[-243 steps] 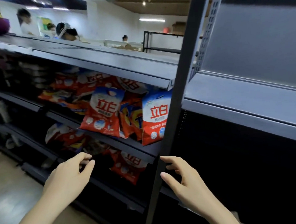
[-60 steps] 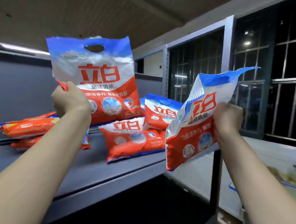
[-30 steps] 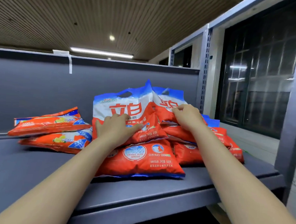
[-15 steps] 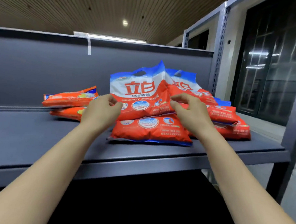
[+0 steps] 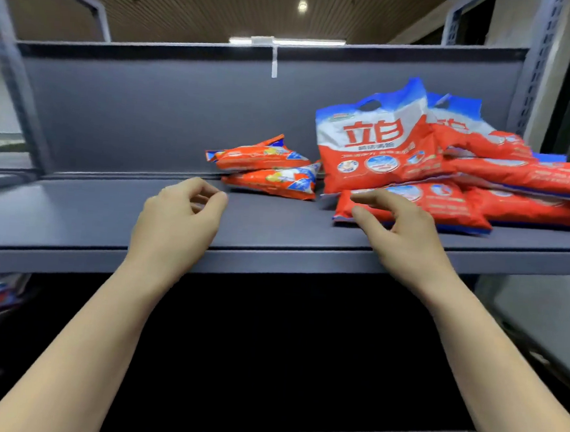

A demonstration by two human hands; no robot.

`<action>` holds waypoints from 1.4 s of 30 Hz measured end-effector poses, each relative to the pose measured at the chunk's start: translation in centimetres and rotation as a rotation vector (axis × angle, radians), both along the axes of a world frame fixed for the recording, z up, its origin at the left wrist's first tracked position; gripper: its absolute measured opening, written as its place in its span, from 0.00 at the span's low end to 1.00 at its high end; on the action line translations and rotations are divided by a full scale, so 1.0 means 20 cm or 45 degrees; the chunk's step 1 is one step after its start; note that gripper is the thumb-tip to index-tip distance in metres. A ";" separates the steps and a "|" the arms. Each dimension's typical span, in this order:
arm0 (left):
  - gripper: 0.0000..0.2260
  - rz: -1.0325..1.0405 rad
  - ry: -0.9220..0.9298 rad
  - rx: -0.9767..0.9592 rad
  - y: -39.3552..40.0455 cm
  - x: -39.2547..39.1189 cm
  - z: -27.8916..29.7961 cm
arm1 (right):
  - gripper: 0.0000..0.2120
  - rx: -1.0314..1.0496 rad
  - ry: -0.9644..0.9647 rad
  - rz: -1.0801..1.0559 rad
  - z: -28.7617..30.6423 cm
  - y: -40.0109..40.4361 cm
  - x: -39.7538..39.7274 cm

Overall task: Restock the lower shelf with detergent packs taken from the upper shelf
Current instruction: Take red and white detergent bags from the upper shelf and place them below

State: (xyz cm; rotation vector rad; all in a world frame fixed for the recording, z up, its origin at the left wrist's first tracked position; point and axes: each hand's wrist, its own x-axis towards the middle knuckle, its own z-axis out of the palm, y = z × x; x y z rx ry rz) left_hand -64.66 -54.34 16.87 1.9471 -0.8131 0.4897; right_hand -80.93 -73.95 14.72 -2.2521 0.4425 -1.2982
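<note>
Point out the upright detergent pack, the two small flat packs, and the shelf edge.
upright detergent pack (image 5: 371, 144): head view, red lettering.
small flat packs (image 5: 266, 167): head view, between both.
shelf edge (image 5: 273, 264): head view, front lip.

Both hands (image 5: 178, 222) off the detergent packs (image 5: 376, 148), now empty.

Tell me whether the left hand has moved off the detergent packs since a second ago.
Yes. The left hand has pulled back toward the shelf's front edge, empty, clear of the upright detergent pack.

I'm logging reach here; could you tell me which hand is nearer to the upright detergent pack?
Right. The right hand hovers just below the upright detergent pack; the left hand is farther off to its left.
</note>
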 end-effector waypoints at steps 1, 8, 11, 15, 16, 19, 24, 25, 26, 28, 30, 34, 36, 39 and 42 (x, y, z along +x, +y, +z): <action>0.06 -0.001 0.009 -0.014 0.09 0.01 -0.03 | 0.07 0.001 -0.026 0.034 -0.02 0.08 0.02; 0.05 0.084 -0.007 0.014 0.67 0.11 -0.25 | 0.09 -0.009 -0.027 0.190 -0.23 0.58 0.11; 0.03 0.125 -0.008 0.121 0.92 0.18 -0.35 | 0.11 -0.026 0.097 0.264 -0.34 0.76 0.20; 0.02 0.246 0.079 0.222 1.22 0.27 -0.47 | 0.15 -0.005 0.367 0.374 -0.48 0.98 0.35; 0.02 0.275 0.103 0.249 1.30 0.28 -0.50 | 0.17 -0.021 0.433 0.397 -0.51 1.03 0.39; 0.04 0.353 0.180 0.347 1.51 0.34 -0.57 | 0.21 -0.063 0.588 0.493 -0.59 1.20 0.51; 0.06 0.449 0.329 0.492 1.81 0.41 -0.65 | 0.23 -0.105 0.774 0.655 -0.68 1.45 0.73; 0.06 0.460 0.372 0.518 1.86 0.43 -0.66 | 0.22 -0.110 0.805 0.680 -0.69 1.49 0.76; 0.07 0.471 0.418 0.548 1.91 0.45 -0.68 | 0.22 -0.118 0.834 0.704 -0.69 1.54 0.80; 0.09 0.491 0.502 0.612 2.00 0.49 -0.70 | 0.23 -0.144 0.882 0.749 -0.69 1.62 0.89; 0.10 0.517 0.546 0.655 2.09 0.54 -0.71 | 0.23 -0.168 0.909 0.801 -0.68 1.70 0.98; 0.11 0.575 0.565 0.675 2.24 0.64 -0.73 | 0.22 -0.210 0.919 0.903 -0.69 1.86 1.19; 0.11 0.611 0.582 0.666 2.32 0.71 -0.74 | 0.23 -0.224 0.916 0.952 -0.70 1.94 1.31; 0.12 0.692 0.578 0.662 2.43 0.82 -0.77 | 0.25 -0.219 0.920 1.028 -0.73 2.07 1.50; 0.12 0.747 0.581 0.675 2.54 0.97 -0.79 | 0.25 -0.219 0.931 1.104 -0.77 2.20 1.70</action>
